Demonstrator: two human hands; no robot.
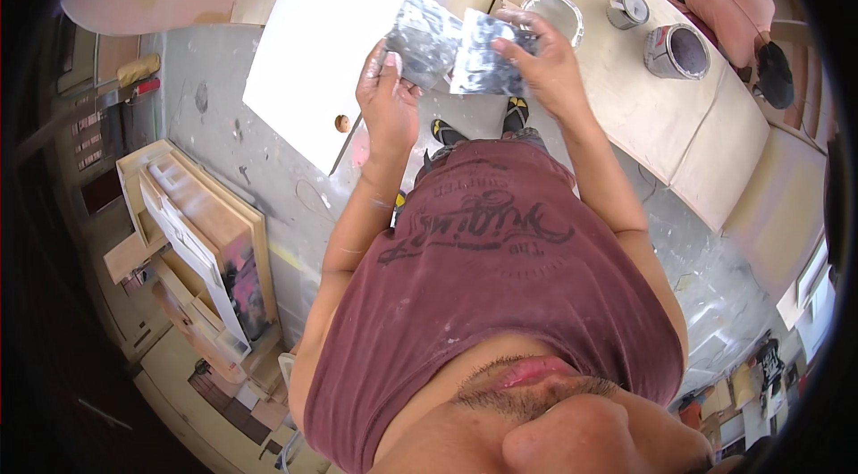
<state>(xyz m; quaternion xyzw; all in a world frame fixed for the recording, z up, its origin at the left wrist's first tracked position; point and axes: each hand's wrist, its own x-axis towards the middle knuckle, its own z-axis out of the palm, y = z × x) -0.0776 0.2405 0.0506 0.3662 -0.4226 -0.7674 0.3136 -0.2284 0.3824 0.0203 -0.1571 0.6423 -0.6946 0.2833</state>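
My left hand (391, 103) is closed on a square, flat putty spreader (424, 38), grey and smeared with white paste. Closed on a second spreader (485, 61), my right hand (551, 67) grips its right side, with the thumb over the front face. Dark and whitish smears cover this one too. The two plates are side by side in front of me, their inner edges close together or overlapping; I cannot tell if they touch. Behind my right hand is an open tub (565, 13) with a pale, smeared rim.
A large white panel (313, 54) lies ahead on the left. On the pale board table (617, 99) to the right stand a small can (628, 9) and a larger open can (677, 54). Wooden cabinet parts (210, 233) are at left. A salmon-pink shape with a cable (728, 9) is beyond the table.
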